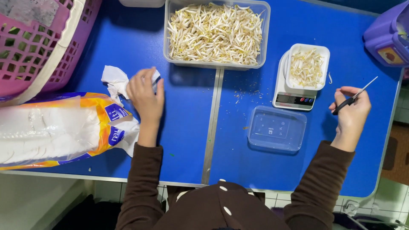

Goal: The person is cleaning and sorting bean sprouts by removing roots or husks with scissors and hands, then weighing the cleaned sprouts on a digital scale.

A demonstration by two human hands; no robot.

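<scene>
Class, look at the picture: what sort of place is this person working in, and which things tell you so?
Probably a small food-packing station: a large clear plastic tub of bean sprouts, a white tray of sprouts on a small white digital scale, and an empty clear plastic container on a blue folding table.

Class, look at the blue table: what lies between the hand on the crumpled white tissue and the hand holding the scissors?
In the head view, between the left hand and right hand lie the table's metal seam and an empty clear plastic lid.

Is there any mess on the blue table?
Yes. Small sprout bits lie scattered on the table between the big sprout tub and the scale, and one sprout lies beside the scale's tray.
</scene>
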